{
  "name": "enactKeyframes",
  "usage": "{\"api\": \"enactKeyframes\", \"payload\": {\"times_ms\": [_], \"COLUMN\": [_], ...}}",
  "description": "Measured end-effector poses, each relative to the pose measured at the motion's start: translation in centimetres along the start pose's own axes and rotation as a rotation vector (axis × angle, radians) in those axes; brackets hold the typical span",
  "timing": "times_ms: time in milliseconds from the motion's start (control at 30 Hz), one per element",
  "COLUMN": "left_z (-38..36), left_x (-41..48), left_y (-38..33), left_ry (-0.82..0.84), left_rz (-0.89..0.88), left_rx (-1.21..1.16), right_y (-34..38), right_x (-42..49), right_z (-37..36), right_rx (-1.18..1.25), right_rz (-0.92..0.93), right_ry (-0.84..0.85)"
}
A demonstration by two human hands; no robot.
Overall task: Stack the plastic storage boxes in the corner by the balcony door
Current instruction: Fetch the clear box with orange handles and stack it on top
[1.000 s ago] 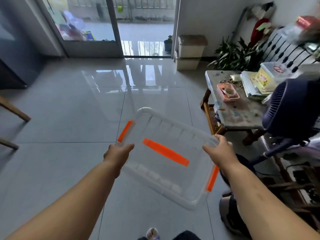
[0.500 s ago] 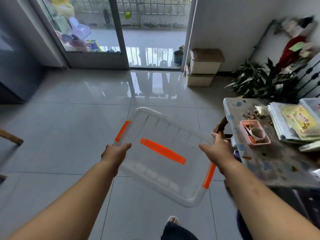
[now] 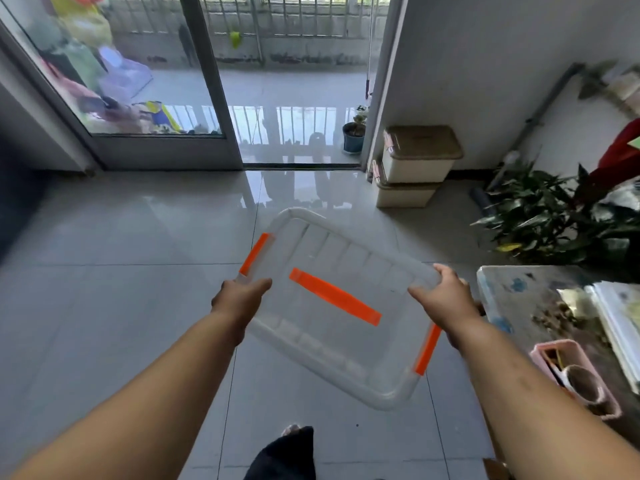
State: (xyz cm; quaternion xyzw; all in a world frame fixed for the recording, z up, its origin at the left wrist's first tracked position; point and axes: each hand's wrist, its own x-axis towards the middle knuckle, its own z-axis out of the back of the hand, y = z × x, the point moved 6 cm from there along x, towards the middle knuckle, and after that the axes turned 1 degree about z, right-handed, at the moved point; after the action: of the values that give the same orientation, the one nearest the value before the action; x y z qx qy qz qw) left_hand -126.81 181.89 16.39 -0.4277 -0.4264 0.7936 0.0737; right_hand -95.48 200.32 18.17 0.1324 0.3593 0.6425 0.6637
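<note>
A glass door [image 3: 138,81] closes the far left of the room, with bright clutter blurred behind its pane and an open doorway to the balcony just to its right. A glossy grey tiled floor [image 3: 121,271] runs from there to the near edge. A person's left hand [image 3: 239,299] grips the left end of a clear box [image 3: 332,258], thumb over the rim, just near of an orange clip [image 3: 254,252]. A dark foot [image 3: 287,452] shows at the near edge, below the box. The box is held tilted in the air over the middle of the floor, near of the doorway, its near right corner lowest; an orange strip [image 3: 334,296] crosses its middle. A potted plant [image 3: 353,136] stands on the balcony at the right of the doorway. Two beige boxes [image 3: 415,164], lidded and stacked one on the other, sit in the far corner to the right of the doorway, against the wall and well apart from the clear box. The right hand [image 3: 446,303] grips the right end of the clear box, fingers curled over the rim, just far of a second clip [image 3: 427,349]. A paint-stained table [image 3: 512,299] fills the near right, with a leafy plant [image 3: 554,220] on the floor beyond it and a pink tray [image 3: 575,375] of small items at its near end
</note>
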Motion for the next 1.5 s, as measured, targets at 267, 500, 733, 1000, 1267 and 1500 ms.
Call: {"api": "enactKeyframes", "payload": {"times_ms": [267, 500, 733, 1000, 1267, 1500], "left_z": [-8.1, -17.9, -28.2, -41.2, -53.6, -65.4], "left_x": [12.5, 22.8, 31.5, 41.8, 47.5, 50.9], "left_y": [-14.9, -25.0, -35.3, -46.6, -55.9, -61.9], "left_ry": [0.092, 0.124, 0.145, 0.236, 0.323, 0.356], "left_rz": [-0.102, -0.087, -0.104, -0.189, -0.345, -0.462], "left_rx": [0.142, 0.184, 0.315, 0.56, 0.848, 1.045], "right_y": [3.5, 5.2, 6.5, 6.3, 4.3, 1.4], "right_x": [14.4, 28.7, 41.3, 52.4, 60.3, 67.6], "right_z": [2.0, 4.8, 8.5, 11.1, 11.3, 11.6], "right_rx": [0.081, 0.128, 0.16, 0.282, 0.351, 0.305], "right_rz": [-0.113, -0.196, -0.273, -0.455, -0.623, -0.722], "right_ry": [-0.083, -0.063, -0.13, -0.252, -0.316, -0.289]}}
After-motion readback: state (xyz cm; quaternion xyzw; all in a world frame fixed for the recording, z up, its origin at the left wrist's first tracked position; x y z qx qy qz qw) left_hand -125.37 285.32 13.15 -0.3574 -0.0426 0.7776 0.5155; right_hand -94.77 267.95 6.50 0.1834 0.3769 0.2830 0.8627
